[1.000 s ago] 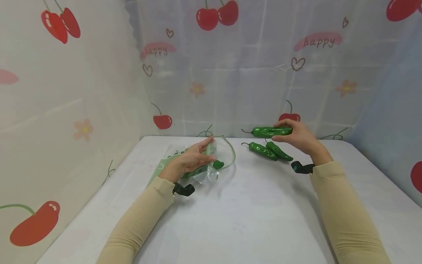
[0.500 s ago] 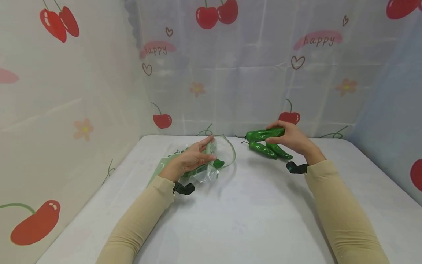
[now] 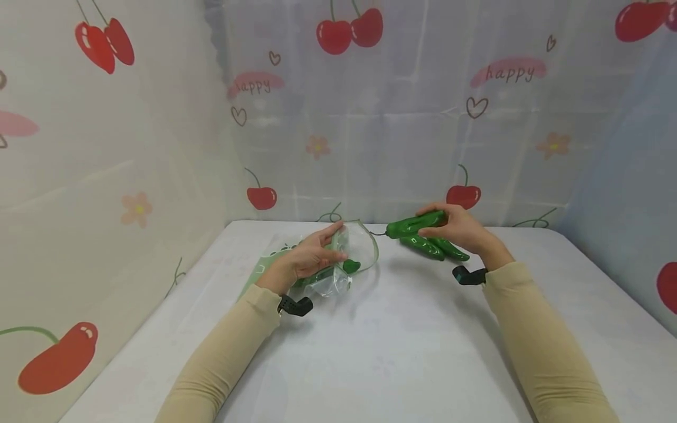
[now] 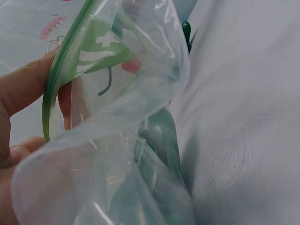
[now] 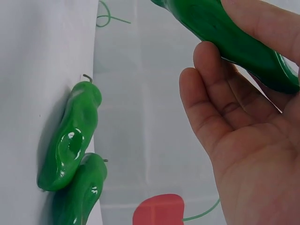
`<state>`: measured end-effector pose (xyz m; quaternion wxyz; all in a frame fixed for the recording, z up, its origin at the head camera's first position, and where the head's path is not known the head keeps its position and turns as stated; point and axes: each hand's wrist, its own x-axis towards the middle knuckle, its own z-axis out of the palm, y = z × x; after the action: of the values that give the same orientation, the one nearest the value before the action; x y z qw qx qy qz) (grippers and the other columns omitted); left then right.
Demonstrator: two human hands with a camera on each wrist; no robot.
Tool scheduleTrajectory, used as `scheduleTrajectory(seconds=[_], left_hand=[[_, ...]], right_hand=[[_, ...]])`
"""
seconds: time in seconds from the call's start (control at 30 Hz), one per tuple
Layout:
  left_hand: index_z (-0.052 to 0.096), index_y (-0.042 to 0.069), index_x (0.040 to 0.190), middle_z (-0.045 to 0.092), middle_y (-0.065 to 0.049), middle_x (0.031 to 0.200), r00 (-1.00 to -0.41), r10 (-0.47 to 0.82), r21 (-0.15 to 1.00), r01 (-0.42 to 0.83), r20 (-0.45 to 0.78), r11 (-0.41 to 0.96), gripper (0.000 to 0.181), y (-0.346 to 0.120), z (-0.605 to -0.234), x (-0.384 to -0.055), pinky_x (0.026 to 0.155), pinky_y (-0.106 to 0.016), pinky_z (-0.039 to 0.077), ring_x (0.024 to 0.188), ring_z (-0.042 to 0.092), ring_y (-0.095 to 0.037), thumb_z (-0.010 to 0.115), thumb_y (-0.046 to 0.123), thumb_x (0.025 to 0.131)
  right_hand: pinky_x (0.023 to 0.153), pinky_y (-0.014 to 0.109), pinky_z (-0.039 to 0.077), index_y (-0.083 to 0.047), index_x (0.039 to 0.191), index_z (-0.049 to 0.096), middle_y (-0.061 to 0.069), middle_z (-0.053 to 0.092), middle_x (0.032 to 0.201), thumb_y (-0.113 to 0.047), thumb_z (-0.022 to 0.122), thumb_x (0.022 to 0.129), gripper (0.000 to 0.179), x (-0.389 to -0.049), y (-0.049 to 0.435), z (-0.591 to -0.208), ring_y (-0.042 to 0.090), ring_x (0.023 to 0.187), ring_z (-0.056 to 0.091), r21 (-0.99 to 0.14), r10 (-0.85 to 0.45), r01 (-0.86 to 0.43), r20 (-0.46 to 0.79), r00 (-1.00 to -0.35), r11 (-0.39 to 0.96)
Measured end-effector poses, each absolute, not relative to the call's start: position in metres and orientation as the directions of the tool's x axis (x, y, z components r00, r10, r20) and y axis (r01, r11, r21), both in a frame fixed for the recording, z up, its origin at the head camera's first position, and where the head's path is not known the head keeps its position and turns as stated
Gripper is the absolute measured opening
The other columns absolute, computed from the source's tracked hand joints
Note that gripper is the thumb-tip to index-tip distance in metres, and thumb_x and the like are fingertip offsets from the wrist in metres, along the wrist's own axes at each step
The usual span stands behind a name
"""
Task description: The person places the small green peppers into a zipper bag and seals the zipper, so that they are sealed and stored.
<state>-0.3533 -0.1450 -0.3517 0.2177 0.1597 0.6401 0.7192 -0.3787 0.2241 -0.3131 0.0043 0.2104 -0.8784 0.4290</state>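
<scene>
My left hand (image 3: 309, 257) holds a clear plastic zip bag (image 3: 328, 284) with a green edge, and its mouth gapes toward the right. Inside the bag lies something green (image 3: 351, 266), its shape blurred through the plastic in the left wrist view. With thumb and fingers, my right hand (image 3: 461, 230) grips a glossy green chili pepper (image 3: 409, 225), raised over the table, its thin stem pointing left at the bag's mouth. Below it two more green peppers, one (image 5: 70, 136) and another (image 5: 86, 187), lie side by side on the table.
A white cloth covers the table (image 3: 370, 352). Behind it hangs a pale curtain (image 3: 402, 141) printed with cherries, hearts and flowers, and similar sheets stand along the left and right sides. Each wrist wears a small black camera, such as the right wrist camera (image 3: 468, 275).
My right hand has carried the pepper to the left and slightly down, closer to the bag, and the pepper has tilted. The left hand and the bag have stayed in place.
</scene>
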Motion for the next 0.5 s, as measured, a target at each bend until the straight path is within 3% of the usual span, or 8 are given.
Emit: scheduleTrajectory(seconds=[0.2, 0.5], left_hand=[[0.016, 0.029, 0.167, 0.007, 0.008, 0.175, -0.855, 0.515, 0.991, -0.113, -0.059, -0.074, 0.099, -0.145, -0.354, -0.355, 0.089, -0.023, 0.056, 0.156, 0.022, -0.024, 0.064, -0.015, 0.093], [0.016, 0.028, 0.167, 0.008, 0.008, 0.175, -0.856, 0.514, 0.991, -0.107, -0.054, -0.075, 0.098, -0.145, -0.355, -0.359, 0.087, -0.022, 0.057, 0.154, 0.027, -0.028, 0.063, -0.015, 0.093]], right_hand=[[0.084, 0.033, 0.059, -0.017, 0.136, 0.064, 0.014, 0.064, 0.123, -0.033, 0.080, 0.091, 0.051, -0.379, 0.221, -0.318, 0.029, 0.099, 0.062, -0.733, -0.378, -0.380, 0.181, -0.908, 0.564], [0.082, 0.030, 0.057, -0.017, 0.134, 0.066, 0.011, 0.068, 0.118, -0.032, 0.081, 0.091, 0.047, -0.381, 0.210, -0.317, 0.024, 0.094, 0.066, -0.713, -0.420, -0.433, 0.210, -0.883, 0.552]])
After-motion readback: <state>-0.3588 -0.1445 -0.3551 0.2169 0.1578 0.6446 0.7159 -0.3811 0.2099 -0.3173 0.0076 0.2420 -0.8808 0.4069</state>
